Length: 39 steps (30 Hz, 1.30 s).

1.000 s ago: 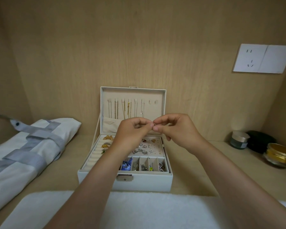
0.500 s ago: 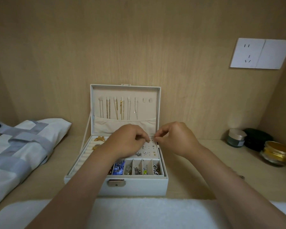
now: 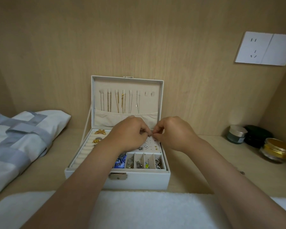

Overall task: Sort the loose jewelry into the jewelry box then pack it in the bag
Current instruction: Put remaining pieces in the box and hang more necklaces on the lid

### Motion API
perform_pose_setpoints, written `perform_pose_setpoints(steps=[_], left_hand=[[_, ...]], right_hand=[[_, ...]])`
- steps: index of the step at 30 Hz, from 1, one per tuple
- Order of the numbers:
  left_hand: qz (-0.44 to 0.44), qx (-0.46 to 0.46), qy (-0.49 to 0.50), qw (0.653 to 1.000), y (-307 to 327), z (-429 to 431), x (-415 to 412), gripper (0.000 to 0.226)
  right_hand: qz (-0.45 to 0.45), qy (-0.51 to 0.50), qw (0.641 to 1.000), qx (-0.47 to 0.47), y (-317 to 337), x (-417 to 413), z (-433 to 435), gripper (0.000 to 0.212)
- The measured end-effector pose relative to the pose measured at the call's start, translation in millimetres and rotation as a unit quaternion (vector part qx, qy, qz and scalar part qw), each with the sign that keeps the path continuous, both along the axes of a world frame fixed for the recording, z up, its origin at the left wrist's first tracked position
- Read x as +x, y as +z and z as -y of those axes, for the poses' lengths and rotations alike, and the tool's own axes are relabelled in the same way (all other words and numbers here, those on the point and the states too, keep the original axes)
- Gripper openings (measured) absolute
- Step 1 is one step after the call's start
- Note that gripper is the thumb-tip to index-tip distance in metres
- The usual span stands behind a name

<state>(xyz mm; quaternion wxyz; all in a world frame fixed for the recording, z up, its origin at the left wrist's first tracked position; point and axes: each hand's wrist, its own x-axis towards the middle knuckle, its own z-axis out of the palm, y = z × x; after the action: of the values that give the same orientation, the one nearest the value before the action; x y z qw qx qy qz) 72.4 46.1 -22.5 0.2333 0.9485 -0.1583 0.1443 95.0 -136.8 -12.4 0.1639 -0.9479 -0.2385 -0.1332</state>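
Grip: left hand [image 3: 129, 135] and right hand [image 3: 175, 133] meet fingertip to fingertip. Both pinch one small jewelry piece [image 3: 151, 134], too small to identify, just above the perforated earring panel [image 3: 153, 145] of the open jewelry box [image 3: 147, 180]. Judged featherweight, rigid, slippery and easily dropped; best held by its body, not by any fine post. The box stands on the surface [image 3: 48, 176]. The bag [image 3: 23, 139] lies apart to its left.
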Motion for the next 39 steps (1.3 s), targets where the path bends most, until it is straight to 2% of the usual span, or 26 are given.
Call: perform_pose_setpoints(steps=[4,9,19,24,26,34,39], left_hand=[[-0.008,-0.014,0.008,1.000,0.6,-0.3,-2.5,0.023],[-0.004,0.010,-0.001,1.000,-0.1,0.5,-1.8,0.024],[-0.002,0.015,0.000,1.000,1.7,2.1,-4.6,0.023],[0.035,-0.027,0.003,0.999,9.2,8.6,-10.6,0.019],[0.043,-0.043,-0.002,0.998,13.4,16.5,-13.2,0.018],[0.058,-0.061,-0.055,0.995,17.1,80.1,-15.2,0.015],[0.039,-0.027,-0.095,0.994,10.0,139.4,-9.6,0.016]], right_hand=[[-0.073,0.026,0.996,0.042,3.7,3.3,6.6,0.012],[-0.109,0.035,0.990,0.077,3.6,4.5,11.7,0.006],[-0.120,0.042,0.986,0.106,-4.0,7.4,14.4,0.009],[-0.134,0.036,0.967,0.213,1.9,5.4,34.9,0.008],[-0.132,0.021,0.965,0.228,5.0,4.3,49.4,0.010],[-0.113,-0.046,0.979,0.162,9.4,-10.2,130.6,0.009],[-0.123,-0.094,0.984,0.091,-3.6,-21.9,177.4,0.015]])
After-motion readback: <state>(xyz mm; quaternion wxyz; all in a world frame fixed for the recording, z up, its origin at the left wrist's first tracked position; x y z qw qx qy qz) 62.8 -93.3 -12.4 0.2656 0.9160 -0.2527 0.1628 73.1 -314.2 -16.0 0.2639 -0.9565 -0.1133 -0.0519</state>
